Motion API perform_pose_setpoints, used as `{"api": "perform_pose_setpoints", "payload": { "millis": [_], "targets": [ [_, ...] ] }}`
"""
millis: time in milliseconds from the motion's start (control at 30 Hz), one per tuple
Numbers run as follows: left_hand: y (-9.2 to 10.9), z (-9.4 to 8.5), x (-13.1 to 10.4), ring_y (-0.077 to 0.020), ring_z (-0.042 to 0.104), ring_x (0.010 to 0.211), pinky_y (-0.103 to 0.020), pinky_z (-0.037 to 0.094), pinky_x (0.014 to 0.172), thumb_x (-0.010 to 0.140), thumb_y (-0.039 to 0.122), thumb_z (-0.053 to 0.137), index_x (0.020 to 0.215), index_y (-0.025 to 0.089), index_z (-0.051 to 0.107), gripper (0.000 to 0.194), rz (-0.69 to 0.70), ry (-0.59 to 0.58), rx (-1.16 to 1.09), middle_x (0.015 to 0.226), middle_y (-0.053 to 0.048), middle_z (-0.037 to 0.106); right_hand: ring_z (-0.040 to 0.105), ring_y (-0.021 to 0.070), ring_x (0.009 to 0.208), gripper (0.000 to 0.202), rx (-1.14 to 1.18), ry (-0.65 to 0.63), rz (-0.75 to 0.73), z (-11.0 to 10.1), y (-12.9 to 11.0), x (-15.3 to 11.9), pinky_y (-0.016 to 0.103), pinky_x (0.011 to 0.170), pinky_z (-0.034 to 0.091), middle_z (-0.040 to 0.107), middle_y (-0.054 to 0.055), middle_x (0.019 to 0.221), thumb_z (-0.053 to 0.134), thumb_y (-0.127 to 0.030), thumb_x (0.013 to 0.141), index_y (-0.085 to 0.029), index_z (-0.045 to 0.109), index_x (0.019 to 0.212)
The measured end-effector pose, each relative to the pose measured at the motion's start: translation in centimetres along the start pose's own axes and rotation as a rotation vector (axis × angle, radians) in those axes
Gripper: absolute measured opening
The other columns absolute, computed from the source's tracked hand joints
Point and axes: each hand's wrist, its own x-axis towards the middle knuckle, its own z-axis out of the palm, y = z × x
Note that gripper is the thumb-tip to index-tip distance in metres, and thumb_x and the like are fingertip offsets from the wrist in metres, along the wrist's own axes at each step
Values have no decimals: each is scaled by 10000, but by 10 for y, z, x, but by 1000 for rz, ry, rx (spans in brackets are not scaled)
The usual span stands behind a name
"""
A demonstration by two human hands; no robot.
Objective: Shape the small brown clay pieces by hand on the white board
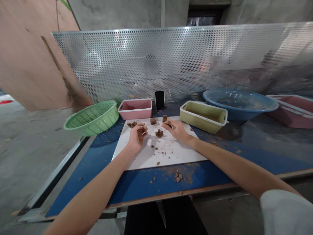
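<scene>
Both hands working over a white board, clay bits everywhere

So both forearms are stretching forward from the near side of the table, angling inward so the hands are facing each other over the white board (139,160). The left arm is coming in from the lower left, and the left hand (137,135) is sitting over the board's left part, thumb side up, fingers curling into a loose, half-closed cup. There's brown stuff showing at those fingers, but I honestly can't tell if it's gripping a piece or just smeared.

The right arm is slanting in from the right, white sleeve (285,212) bunching near the elbow. The right hand (178,130) is lying back-up, with fingers bending and tips pointing left, nearly bunching together. Something dark is showing by the fingertips; can't tell whether they're holding it.

The knobbly clay piece (159,133) is resting on the board between the hands, apart from both. Two brown blocks, one left (153,121) and one right (164,118), are standing just behind it, and a crumbly brown clump (132,124) is lying just beyond the left hand. Crumbs (158,163) are scattering toward the board's near edge.
</scene>
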Motion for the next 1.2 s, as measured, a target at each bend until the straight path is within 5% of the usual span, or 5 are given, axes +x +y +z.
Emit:
{"api": "perform_pose_setpoints", "payload": {
  "millis": [133, 333, 633, 1000, 1200],
  "targets": [
    [0, 0, 0, -146, 560, 624, -260, 466, 631, 663, 143, 655, 839, 169, 662, 177, 3, -9, 3, 668, -32, 653, 689, 257, 1044, 236, 12, 30, -74, 1, -4, 1, 460, 1005, 540, 747, 72, 1078, 596, -483, 1071, -279, 710, 1101],
    [-1, -1, 0, -161, 566, 630, -276, 469, 625, 674, 138, 645, 840, 186, 654, 173, 19, -11, 11, 674, -37, 656, 671, 226, 914, 224, 28, 53, 38, 4, -1, -2, 412, 885, 570, 716, 68, 1047, 620, -434, 1051, -265, 697, 1177],
    [-2, -2, 2, -156, 571, 619, -279, 461, 633, 664, 148, 653, 861, 185, 652, 200, 18, -17, 7, 674, -23, 648, 718, 260, 1008, 232, 51, 56, 73, 4, 1, 1, 436, 949, 561, 773, 83, 1102, 653, -459, 1028, -260, 719, 1127],
    [0, -1, 0, -147, 572, 610, -270, 473, 636, 667, 161, 667, 864, 181, 656, 199, 5, -6, 16, 678, -26, 664, 569, 165, 586, 602, -27, -85, 130, -2, -5, -3, 338, 667, 459, 593, -3, 600, 344, -620, 1128, -239, 556, 713],
    [-1, -1, 1, -150, 583, 623, -271, 472, 645, 678, 167, 672, 857, 183, 650, 181, 20, -17, 16, 678, -29, 664, 694, 224, 819, 332, 26, 81, 43, 4, 0, 0, 402, 825, 559, 759, 73, 998, 581, -570, 1049, -256, 680, 1011]
  ]
}}
